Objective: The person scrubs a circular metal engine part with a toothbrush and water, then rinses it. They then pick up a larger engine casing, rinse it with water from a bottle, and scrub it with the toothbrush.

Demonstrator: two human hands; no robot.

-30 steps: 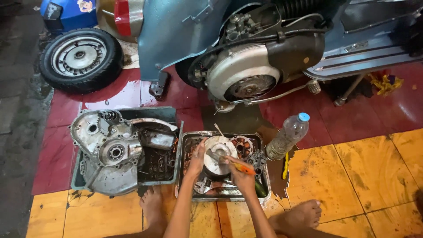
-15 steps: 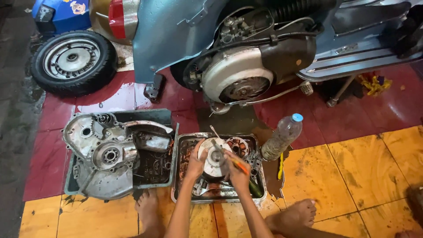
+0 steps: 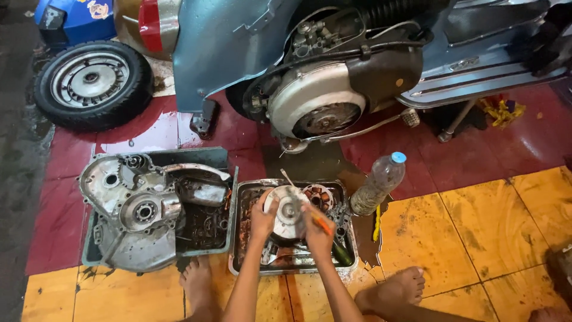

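Note:
My left hand (image 3: 261, 220) grips the left edge of a round silvery metal engine part (image 3: 286, 210) held over a shallow metal tray (image 3: 244, 262). My right hand (image 3: 317, 234) holds a brush with an orange handle (image 3: 322, 224) against the face of that round part. A coppery coil plate (image 3: 317, 195) and several small greasy parts lie in the tray behind and under my hands. A green object (image 3: 341, 253) lies in the tray's right corner.
A grey tub (image 3: 89, 253) on the left holds a large aluminium engine casing (image 3: 131, 209). A plastic bottle with a blue cap (image 3: 377, 183) stands right of the tray. A blue-grey scooter (image 3: 322, 89) on its stand fills the back; a loose wheel (image 3: 89, 83) lies far left. My bare feet (image 3: 393, 292) rest on yellow tiles.
The view has drifted a little, shifting everything left and up. My right hand has moved the brush slightly across the round part; my left hand keeps its grip.

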